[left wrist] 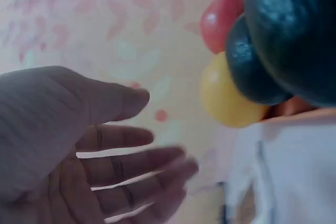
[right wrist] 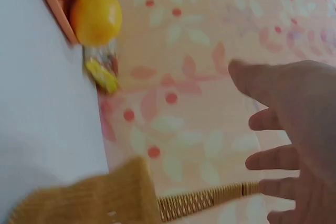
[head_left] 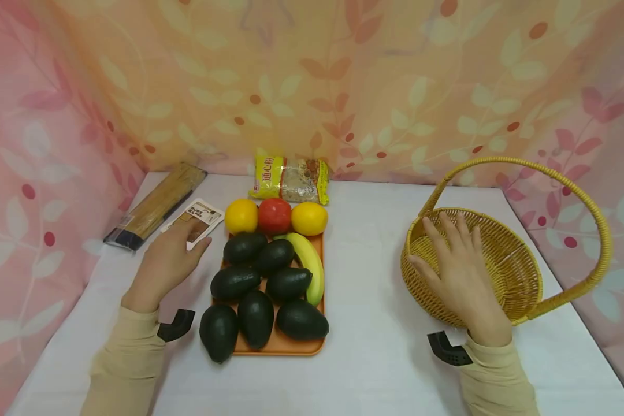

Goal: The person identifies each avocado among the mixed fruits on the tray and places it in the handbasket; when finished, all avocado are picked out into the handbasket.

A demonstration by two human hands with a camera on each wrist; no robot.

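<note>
My left hand (head_left: 169, 260) hovers left of an orange tray (head_left: 312, 346), fingers loosely extended and holding nothing. Its fingers overlap a small white-and-brown packet (head_left: 203, 214) in the head view. The tray bears several dark green avocados (head_left: 234, 282), a banana (head_left: 310, 263), two orange-yellow fruits (head_left: 241, 216) and a red round fruit (head_left: 274, 216). Over the left part of a wicker basket (head_left: 525, 271), my right hand (head_left: 460, 277) spreads its fingers with nothing in them. In the right wrist view the basket's handle (right wrist: 194, 203) passes behind those fingers.
A long flat pack of thin tan sticks or noodles (head_left: 158, 202) lies at the back left. Behind the tray sits a yellow-ended clear food bag (head_left: 291, 179). Patterned cloth (head_left: 369, 86) hangs along the back and sides of the white table (head_left: 364, 323).
</note>
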